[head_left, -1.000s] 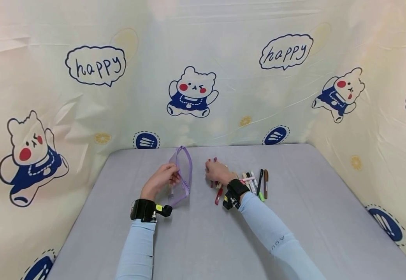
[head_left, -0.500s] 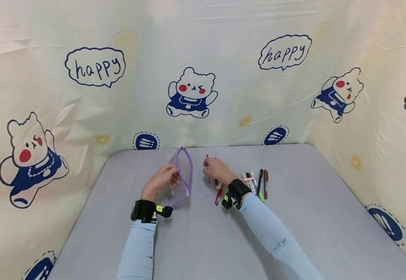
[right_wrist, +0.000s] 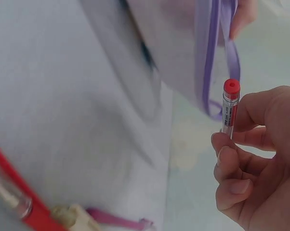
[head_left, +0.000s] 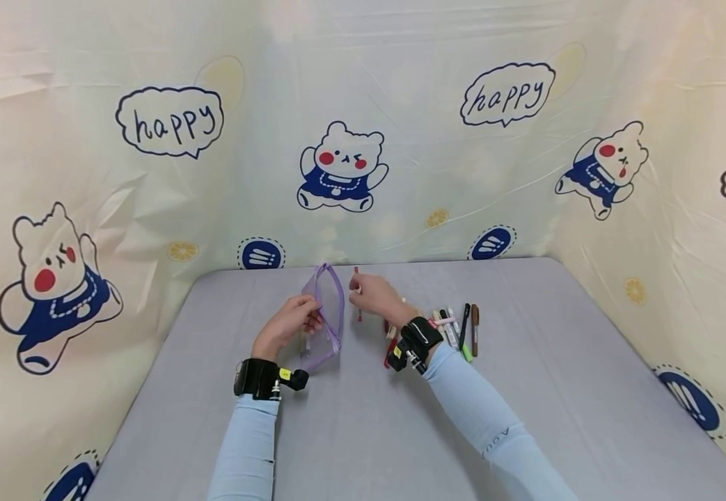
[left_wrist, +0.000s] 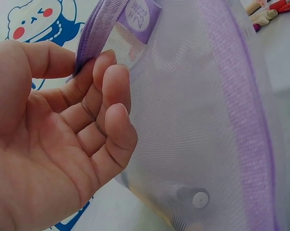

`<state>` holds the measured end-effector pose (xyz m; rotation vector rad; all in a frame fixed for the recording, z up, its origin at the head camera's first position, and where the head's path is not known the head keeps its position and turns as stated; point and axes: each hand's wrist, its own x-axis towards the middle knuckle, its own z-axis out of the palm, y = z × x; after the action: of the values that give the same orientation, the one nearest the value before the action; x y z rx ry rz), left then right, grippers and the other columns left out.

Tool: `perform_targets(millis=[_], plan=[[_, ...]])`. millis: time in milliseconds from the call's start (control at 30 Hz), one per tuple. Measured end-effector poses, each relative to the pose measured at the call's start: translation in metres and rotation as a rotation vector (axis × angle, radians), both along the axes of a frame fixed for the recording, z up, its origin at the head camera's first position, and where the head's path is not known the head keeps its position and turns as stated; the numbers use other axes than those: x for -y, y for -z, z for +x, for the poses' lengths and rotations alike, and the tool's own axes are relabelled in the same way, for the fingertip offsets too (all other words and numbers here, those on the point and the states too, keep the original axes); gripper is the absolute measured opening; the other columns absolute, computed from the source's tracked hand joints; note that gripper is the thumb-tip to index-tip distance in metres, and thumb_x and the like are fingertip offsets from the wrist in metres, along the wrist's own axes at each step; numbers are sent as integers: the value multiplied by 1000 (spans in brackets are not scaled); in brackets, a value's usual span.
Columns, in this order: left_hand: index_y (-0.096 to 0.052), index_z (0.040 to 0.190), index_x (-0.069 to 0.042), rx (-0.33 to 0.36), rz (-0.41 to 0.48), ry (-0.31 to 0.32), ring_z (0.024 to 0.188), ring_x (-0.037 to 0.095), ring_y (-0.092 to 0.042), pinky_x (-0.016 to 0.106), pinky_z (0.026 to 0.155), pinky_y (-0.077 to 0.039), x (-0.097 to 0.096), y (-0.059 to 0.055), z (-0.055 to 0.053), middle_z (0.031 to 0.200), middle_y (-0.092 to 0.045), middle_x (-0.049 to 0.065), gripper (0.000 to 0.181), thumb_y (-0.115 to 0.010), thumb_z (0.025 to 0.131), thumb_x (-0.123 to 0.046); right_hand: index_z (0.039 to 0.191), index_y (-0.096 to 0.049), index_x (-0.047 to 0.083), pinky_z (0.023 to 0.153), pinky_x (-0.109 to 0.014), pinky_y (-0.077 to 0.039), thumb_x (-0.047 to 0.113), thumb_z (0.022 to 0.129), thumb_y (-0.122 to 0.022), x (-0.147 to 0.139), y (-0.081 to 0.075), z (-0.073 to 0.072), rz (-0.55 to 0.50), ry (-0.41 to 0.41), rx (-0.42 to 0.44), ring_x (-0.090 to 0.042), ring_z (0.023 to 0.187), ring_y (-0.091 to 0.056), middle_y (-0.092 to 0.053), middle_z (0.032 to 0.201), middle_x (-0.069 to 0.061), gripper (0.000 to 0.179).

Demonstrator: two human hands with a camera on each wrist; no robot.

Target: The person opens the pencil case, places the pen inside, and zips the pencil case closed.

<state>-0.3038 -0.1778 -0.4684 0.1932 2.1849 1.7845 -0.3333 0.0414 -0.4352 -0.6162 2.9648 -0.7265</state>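
My left hand pinches the purple zipper edge of a see-through mesh pouch, which stands with its mouth spread toward the right. In the left wrist view the thumb and forefinger grip the purple edging, the other fingers curled beside the mesh. Something yellowish shows through the pouch's lower part. My right hand holds a red-ended clear pen between thumb and fingers, just right of the pouch mouth. Under and beside the right wrist lies a loose pile of pens and markers, partly hidden by that hand and its wrist camera.
A black pen and a brown marker lie at the pile's right end. Close below the right hand are a red pen and a magenta pen. The grey table ends at a printed curtain behind.
My right hand has lifted the red-ended pen from the pile and moved left toward the pouch. The left hand and pouch have stayed in place.
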Motion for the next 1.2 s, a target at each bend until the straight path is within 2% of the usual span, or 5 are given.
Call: perform_targets(millis=[233,433,633,900,1200], plan=[[-54,88,-5,14,-1,-13,70,17,-58,28,62,-49,1,0,1,80,-60,4,25,-43,103,-22,116,-63,10,60,-23,-47,19,93,-58,17,-9,8,-20,-54,-14,-14,76,-61,-69,101,-5,25],[-54,88,-5,27,7,-10,69,17,-58,28,62,-50,1,3,0,79,-60,4,25,-44,102,-23,115,-63,8,61,-22,-48,17,93,-59,27,-14,14,-41,-91,-7,-13,79,-63,-71,103,-7,25],[-54,88,-5,30,6,-10,69,17,-58,29,62,-50,2,4,0,78,-60,5,24,-45,102,-22,118,-63,8,64,-22,-49,17,93,-58,35,-19,18,-33,-96,12,-13,82,-63,-70,107,-7,27],[-55,91,-2,24,27,6,68,17,-58,28,61,-49,2,4,-1,78,-60,4,25,-45,103,-22,119,-62,11,53,-21,-42,22,96,-55,41,-16,17,-4,-106,14,-11,66,-57,-67,92,-4,26],[-55,90,-3,9,20,-3,68,16,-58,26,61,-49,3,2,-2,78,-60,4,25,-43,103,-21,120,-61,10,54,-21,-44,23,96,-55,38,-17,18,-22,-80,27,-11,66,-58,-68,91,-4,28]])
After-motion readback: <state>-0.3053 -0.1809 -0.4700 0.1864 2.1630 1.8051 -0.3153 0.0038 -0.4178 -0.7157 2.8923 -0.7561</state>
